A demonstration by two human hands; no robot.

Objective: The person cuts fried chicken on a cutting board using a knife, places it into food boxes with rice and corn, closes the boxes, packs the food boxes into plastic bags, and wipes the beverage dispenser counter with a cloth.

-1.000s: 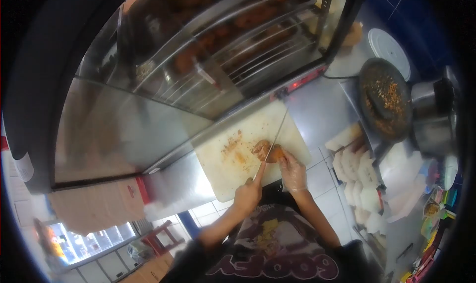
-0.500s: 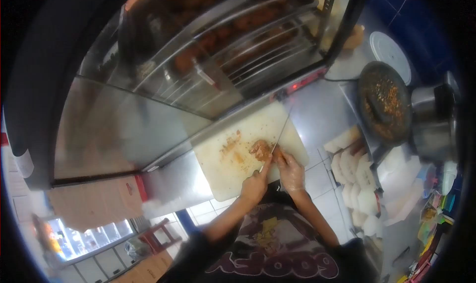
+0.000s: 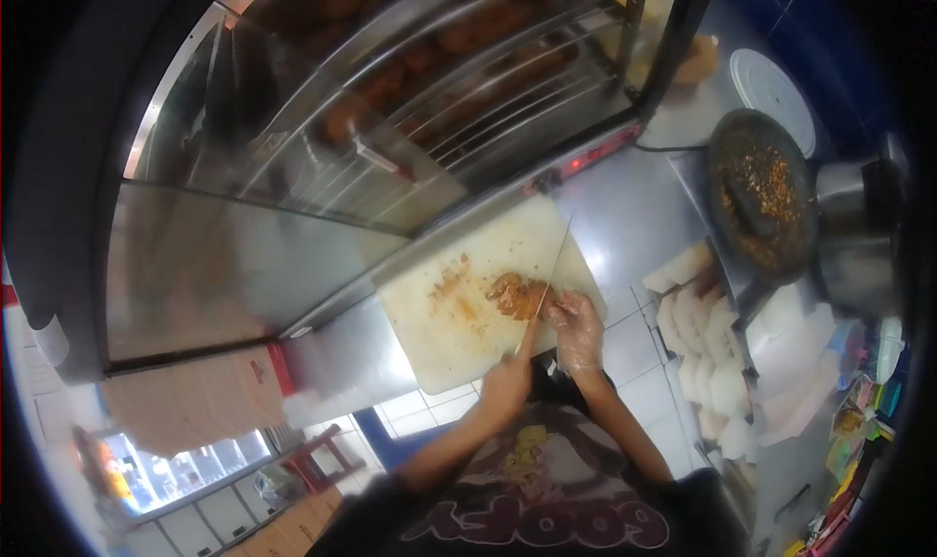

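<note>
A piece of browned fried meat (image 3: 509, 295), partly sliced, lies on a white cutting board (image 3: 429, 352) smeared with crumbs and sauce. My left hand (image 3: 506, 383) is closed round the handle of a knife (image 3: 556, 264), one finger stretched along it. The long thin blade crosses the right end of the meat and points away from me. Against that same end, my right hand (image 3: 579, 330), in a clear plastic glove, has its fingers curled on the meat. Those fingertips partly hide what they grip.
Behind the board stands a glass display warmer (image 3: 468, 88) with fried pieces on racks. To the right are a stone mortar (image 3: 761, 196) with chili bits, a metal pot (image 3: 854, 235), a white lid (image 3: 773, 93) and stacked white paper boxes (image 3: 698, 342).
My left hand and the knife handle have drawn back toward my body. The gloved right hand has shifted slightly up, and more of the sliced meat shows left of the blade.
</note>
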